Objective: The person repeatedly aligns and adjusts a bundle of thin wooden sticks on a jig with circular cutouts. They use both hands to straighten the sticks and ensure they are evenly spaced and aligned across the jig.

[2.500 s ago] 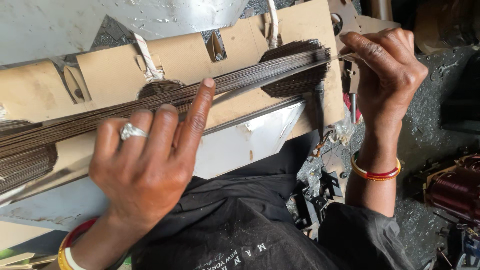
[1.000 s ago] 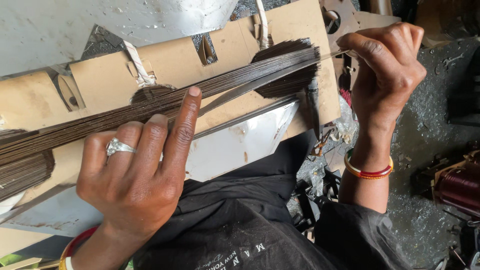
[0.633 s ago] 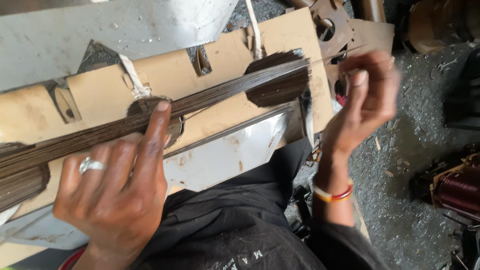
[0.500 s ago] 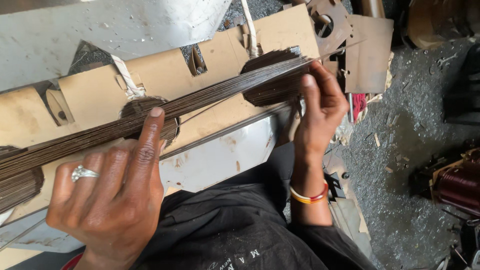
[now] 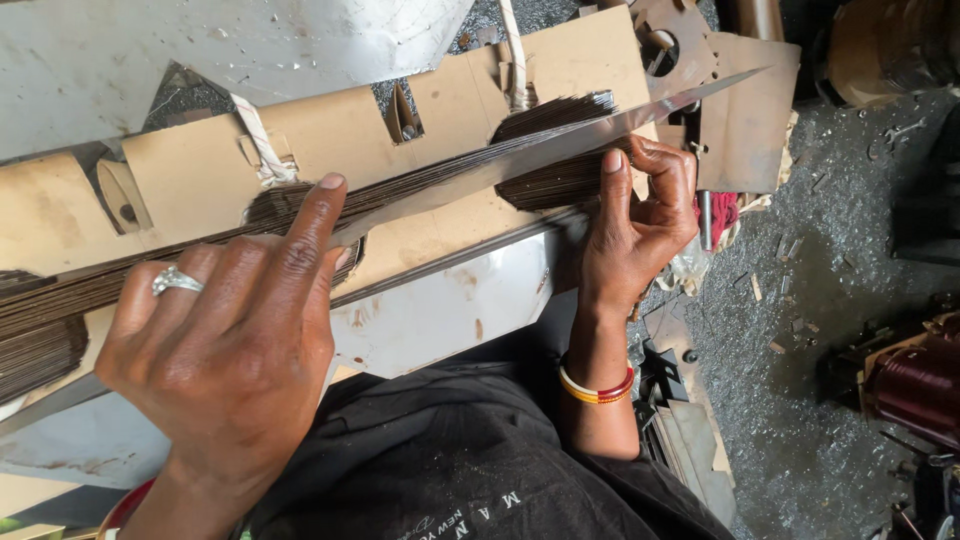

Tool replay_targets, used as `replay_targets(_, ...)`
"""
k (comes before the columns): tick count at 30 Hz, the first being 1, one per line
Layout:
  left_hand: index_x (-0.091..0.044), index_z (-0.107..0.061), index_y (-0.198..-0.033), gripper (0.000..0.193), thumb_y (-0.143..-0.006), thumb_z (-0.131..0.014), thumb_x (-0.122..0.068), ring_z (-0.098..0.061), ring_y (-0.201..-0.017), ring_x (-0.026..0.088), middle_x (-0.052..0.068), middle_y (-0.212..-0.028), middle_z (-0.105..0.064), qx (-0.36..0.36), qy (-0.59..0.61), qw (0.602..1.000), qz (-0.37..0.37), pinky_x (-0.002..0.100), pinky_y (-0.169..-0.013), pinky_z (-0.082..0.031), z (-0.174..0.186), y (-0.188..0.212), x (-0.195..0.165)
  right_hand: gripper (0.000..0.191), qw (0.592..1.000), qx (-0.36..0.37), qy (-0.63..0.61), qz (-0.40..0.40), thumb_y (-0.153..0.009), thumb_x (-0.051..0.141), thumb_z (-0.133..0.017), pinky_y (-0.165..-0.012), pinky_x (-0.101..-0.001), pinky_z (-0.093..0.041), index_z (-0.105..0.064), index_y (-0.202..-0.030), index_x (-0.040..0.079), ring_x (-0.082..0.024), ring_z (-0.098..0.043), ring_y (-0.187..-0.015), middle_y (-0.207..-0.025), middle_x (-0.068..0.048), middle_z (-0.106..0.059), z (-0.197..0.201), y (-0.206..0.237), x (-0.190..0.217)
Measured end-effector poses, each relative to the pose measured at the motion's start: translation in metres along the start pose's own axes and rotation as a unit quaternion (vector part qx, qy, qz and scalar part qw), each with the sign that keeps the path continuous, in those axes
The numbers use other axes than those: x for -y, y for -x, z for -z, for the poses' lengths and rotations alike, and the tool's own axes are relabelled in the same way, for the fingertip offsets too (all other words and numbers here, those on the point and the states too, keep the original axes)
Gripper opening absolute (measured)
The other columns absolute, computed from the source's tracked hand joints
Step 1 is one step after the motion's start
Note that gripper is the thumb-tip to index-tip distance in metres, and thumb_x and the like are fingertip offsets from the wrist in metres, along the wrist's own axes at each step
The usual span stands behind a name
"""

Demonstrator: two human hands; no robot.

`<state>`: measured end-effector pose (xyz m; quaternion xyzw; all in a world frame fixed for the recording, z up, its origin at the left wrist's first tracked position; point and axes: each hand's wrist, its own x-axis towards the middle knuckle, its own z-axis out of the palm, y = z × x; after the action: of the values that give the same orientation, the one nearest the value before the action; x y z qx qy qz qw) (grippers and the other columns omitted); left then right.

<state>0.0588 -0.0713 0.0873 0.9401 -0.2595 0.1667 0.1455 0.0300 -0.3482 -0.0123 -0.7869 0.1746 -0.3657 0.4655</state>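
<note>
A long, thin, shiny grey metal strip (image 5: 520,150) runs diagonally from lower left to upper right over a stack of dark steel laminations (image 5: 560,150). The right hand (image 5: 640,225) pinches its edge; the left hand (image 5: 225,345), fingers loosely spread, presses it flat. It looks springy and sharp-edged, best gripped by its edges.

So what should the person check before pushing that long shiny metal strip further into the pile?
1. Right hand has hold of the metal strip: ok, fingers pinch its edge near the far end.
2. Left hand steadies the other end: ok, its fingers rest on the strip and the stack of strips.
3. Strip lines up with the stack: not ok, its pointed tip sticks out past the cardboard.
4. White ties hold the stack: ok, both look knotted.
5. Fingers clear of sharp edges: cannot tell.
</note>
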Motion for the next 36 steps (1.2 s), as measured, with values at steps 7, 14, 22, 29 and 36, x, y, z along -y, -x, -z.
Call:
replay_targets(7,-0.019,-0.074,-0.136,0.048,-0.091,-0.089,-0.02,-0.059,-0.075,0.012,-0.004,-0.08,-0.064,-0.022,0.005,1.0,-0.005,0.033,-0.067,-0.037,-0.009,0.003,-0.002,0.011,0.999,0.016,-0.027,0.008,-0.106,-0.004,-0.07,-0.095,-0.0223,-0.048,-0.06,-0.102,-0.005,-0.012,-0.057,-0.102,-0.111,-0.006,-0.057,0.002,0.0,-0.006)
replay_targets(14,-0.025,-0.08,-0.13,0.037,-0.096,-0.078,-0.012,-0.058,-0.076,0.009,-0.008,-0.083,-0.065,-0.1,-0.114,0.982,-0.11,0.028,-0.067,-0.038,-0.025,0.012,0.005,0.019,0.996,0.018,-0.079,-0.036,-0.109,-0.005,-0.071,-0.082,-0.0186,-0.044,-0.054,-0.099,-0.002,-0.006,-0.051,-0.09,-0.1,-0.002,-0.053,0.004,-0.001,-0.016)
replay_targets(22,-0.023,-0.081,-0.131,0.034,-0.099,-0.079,-0.01,-0.054,-0.073,0.008,-0.008,-0.082,-0.064,-0.07,-0.1,0.989,-0.086,0.028,-0.067,-0.036,-0.018,0.013,0.005,0.01,0.998,0.004,-0.05,-0.034,-0.106,-0.002,-0.07,-0.082,-0.0208,-0.048,-0.06,-0.106,-0.004,-0.01,-0.056,-0.1,-0.116,-0.008,-0.06,0.0,0.003,-0.015)
replay_targets(29,-0.02,-0.079,-0.129,0.033,-0.097,-0.08,-0.014,-0.054,-0.07,0.01,-0.004,-0.079,-0.062,-0.065,-0.093,0.987,-0.112,0.03,-0.064,-0.037,-0.007,-0.002,0.01,0.024,0.912,-0.019,0.232,0.337,-0.11,0.014,-0.071,-0.115,-0.0448,-0.056,-0.062,-0.125,-0.002,-0.033,-0.056,-0.129,-0.134,-0.017,-0.057,0.032,-0.053,0.02)
replay_targets(36,-0.005,-0.068,-0.094,0.013,-0.1,-0.075,-0.014,-0.058,-0.081,0.014,0.003,-0.086,-0.06,-0.063,-0.015,0.995,-0.08,0.032,-0.072,-0.047,0.001,0.005,0.035,0.013,0.968,0.061,0.05,0.239,-0.094,-0.018,-0.07,-0.101,-0.0424,-0.057,-0.072,-0.096,-0.005,-0.024,-0.07,-0.105,-0.103,-0.015,-0.071,0.014,-0.052,0.015)
